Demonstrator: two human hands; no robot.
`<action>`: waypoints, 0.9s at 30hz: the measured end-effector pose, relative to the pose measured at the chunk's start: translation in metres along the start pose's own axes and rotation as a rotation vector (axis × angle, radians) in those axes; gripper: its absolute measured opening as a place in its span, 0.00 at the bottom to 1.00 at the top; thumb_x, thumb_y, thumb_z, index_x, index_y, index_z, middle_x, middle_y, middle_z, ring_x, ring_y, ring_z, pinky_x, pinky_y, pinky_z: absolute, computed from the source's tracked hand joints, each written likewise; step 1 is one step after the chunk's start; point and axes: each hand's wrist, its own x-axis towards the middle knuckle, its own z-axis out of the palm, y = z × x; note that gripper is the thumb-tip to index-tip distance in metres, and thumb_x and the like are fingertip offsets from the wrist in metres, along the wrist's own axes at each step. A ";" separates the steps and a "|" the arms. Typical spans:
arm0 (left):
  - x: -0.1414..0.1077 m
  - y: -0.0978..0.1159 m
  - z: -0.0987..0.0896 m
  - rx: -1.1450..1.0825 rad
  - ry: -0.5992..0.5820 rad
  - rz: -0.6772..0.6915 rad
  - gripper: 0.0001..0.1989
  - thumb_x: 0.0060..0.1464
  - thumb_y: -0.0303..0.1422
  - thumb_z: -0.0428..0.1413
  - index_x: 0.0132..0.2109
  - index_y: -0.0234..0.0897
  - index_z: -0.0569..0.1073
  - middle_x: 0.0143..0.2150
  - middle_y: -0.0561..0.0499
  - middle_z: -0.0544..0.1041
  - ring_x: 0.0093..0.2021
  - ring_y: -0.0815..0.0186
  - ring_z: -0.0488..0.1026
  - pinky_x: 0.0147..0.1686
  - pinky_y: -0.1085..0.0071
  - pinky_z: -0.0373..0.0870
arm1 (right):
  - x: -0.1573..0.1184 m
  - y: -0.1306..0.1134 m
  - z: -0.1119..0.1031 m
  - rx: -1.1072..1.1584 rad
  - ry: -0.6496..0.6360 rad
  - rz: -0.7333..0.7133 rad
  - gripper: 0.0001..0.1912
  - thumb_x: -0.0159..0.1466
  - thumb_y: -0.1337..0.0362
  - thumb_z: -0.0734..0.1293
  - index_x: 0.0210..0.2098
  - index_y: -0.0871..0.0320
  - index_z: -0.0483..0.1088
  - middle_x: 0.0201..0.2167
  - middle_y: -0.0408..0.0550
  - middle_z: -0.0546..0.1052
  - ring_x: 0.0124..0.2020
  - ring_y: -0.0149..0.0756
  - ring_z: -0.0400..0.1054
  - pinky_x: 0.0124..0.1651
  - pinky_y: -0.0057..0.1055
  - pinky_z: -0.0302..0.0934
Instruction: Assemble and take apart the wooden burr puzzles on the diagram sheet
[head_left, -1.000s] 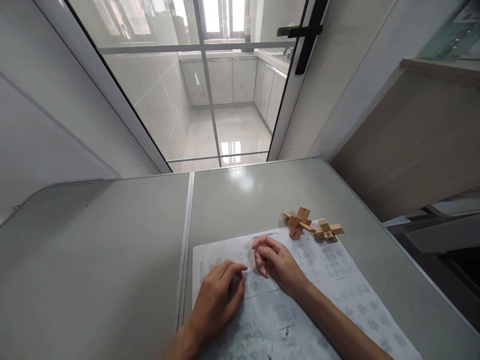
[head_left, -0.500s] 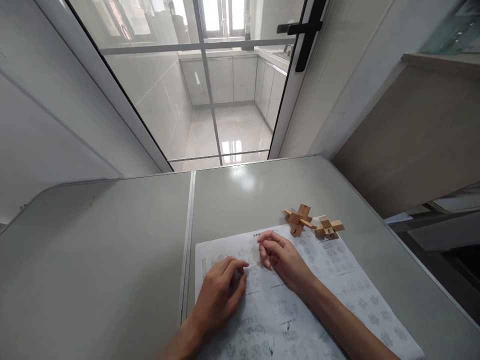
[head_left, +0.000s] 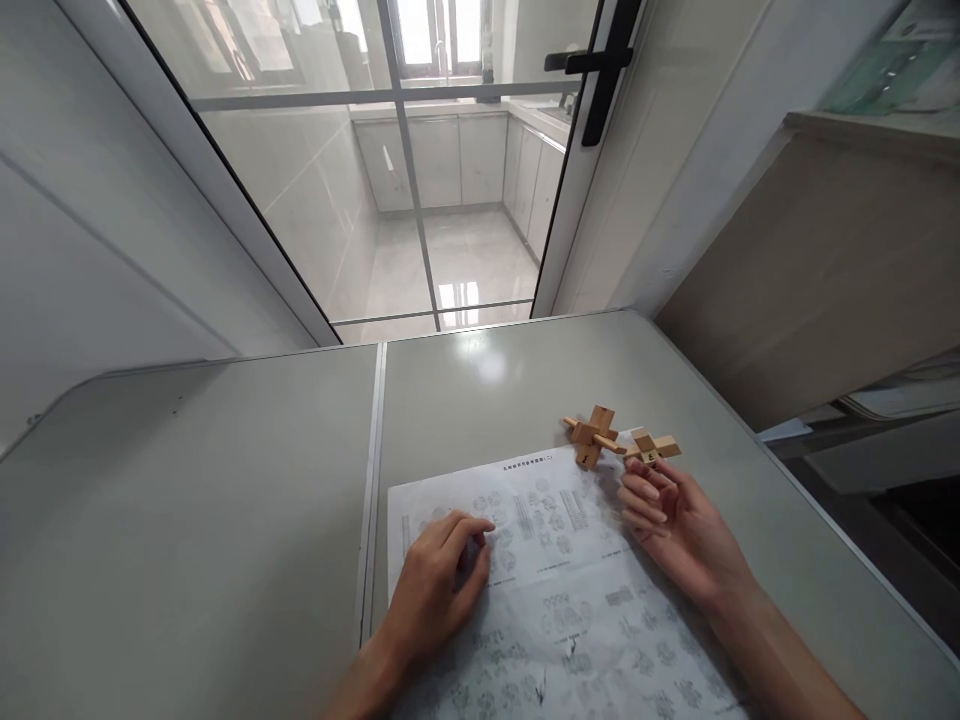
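Observation:
A printed paper sheet [head_left: 555, 580] with small diagrams lies on the table. My left hand [head_left: 442, 575] rests on its left part, fingers curved and apart from the thumb, with nothing held. At the sheet's top right stand two wooden block puzzles of crossed pieces: a darker one [head_left: 595, 436] with a thin rod through it, and a lighter one [head_left: 651, 444] to its right. My right hand [head_left: 679, 525], palm turned up and fingers loosely curled apart, is just in front of the lighter puzzle, hiding its lower part. Whether the fingertips touch it cannot be made out.
The grey table [head_left: 285, 480] has a metal seam [head_left: 373, 470] left of the sheet. Beyond its far edge is a glass door [head_left: 465, 250] with a black handle [head_left: 600, 62]. Shelving with papers [head_left: 900, 400] stands beyond the right edge.
My right hand has moved right, from the sheet's upper middle to the lighter puzzle, and turned palm up. My left hand has stayed in place. The camera view has shifted slightly.

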 end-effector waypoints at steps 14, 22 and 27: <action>-0.001 -0.001 0.000 0.000 -0.004 0.006 0.09 0.70 0.30 0.52 0.52 0.41 0.75 0.42 0.49 0.79 0.37 0.63 0.74 0.38 0.67 0.72 | 0.012 -0.011 -0.009 0.056 0.105 -0.018 0.06 0.68 0.64 0.69 0.37 0.58 0.68 0.22 0.34 0.62 0.17 0.23 0.56 0.16 0.17 0.57; 0.000 0.000 0.000 -0.009 -0.002 0.004 0.09 0.70 0.30 0.53 0.52 0.41 0.76 0.40 0.49 0.78 0.36 0.64 0.74 0.40 0.66 0.72 | -0.021 0.024 0.009 -0.655 0.196 -0.324 0.23 0.68 0.42 0.71 0.34 0.56 0.73 0.22 0.42 0.70 0.23 0.33 0.61 0.25 0.29 0.61; -0.001 0.002 -0.009 -0.172 -0.040 -0.051 0.08 0.70 0.34 0.53 0.52 0.41 0.76 0.43 0.48 0.79 0.38 0.63 0.74 0.43 0.65 0.73 | -0.049 0.047 0.030 -1.006 -0.018 -0.246 0.31 0.73 0.39 0.63 0.24 0.55 0.67 0.18 0.44 0.69 0.24 0.36 0.62 0.34 0.34 0.61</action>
